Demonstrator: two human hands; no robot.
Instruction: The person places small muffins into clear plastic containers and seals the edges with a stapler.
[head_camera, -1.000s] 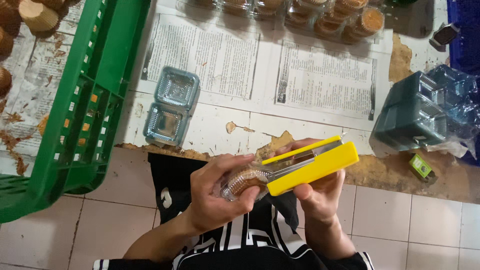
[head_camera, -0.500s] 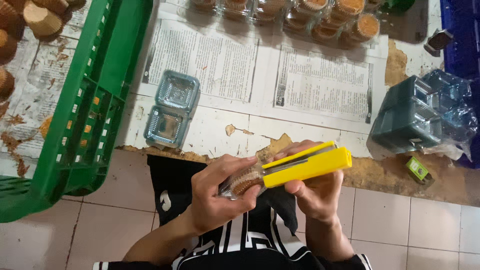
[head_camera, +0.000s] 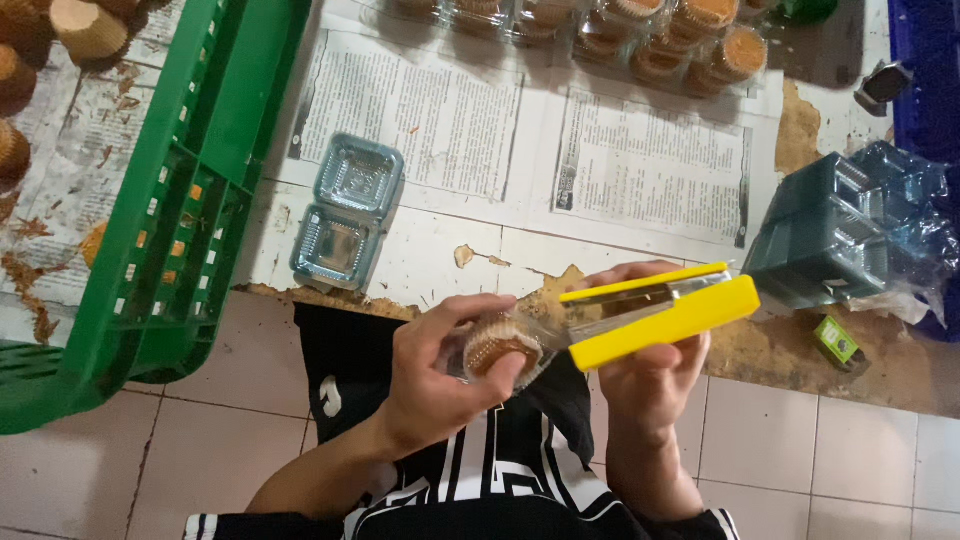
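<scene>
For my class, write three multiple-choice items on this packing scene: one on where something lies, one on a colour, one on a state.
1. Where does the empty clear double tray lie?
A. on the newspaper beside the green crate
B. inside the blue crate
C. on the tiled floor

2. What colour is the stapler?
A. red
B. yellow
C. black

3. What is the left hand doing?
A. resting flat on the floor
B. holding a clear pack with a small cake
C. reaching into the green crate

Answers: 1 A, the tray sits on newspaper right of the green crate. 2 B, its body is plainly yellow. 3 B, the fingers wrap the clear pack at the stapler's mouth, held by the right hand.
</scene>
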